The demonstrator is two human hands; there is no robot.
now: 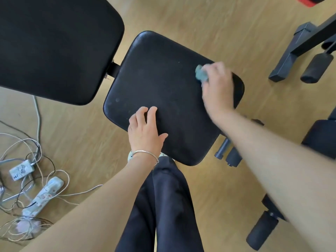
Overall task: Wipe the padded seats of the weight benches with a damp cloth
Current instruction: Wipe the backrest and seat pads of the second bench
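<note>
— What do we see, biggest first?
— The black backrest pad [54,48] upper left, then the padded seat [163,91] just beside it, over the wooden floor [227,30].
— And our hands?
— Our left hand [145,131] lies flat on the seat's near edge, fingers slightly apart. Our right hand [217,86], arm outstretched, clamps the crumpled grey-green cloth [201,73] against the seat's far right corner.

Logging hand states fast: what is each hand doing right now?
Left hand: open, empty, fingers resting flat on the seat pad.
Right hand: closed on the bunched green cloth, pressed to the seat pad's far right corner; motion-blurred.
</note>
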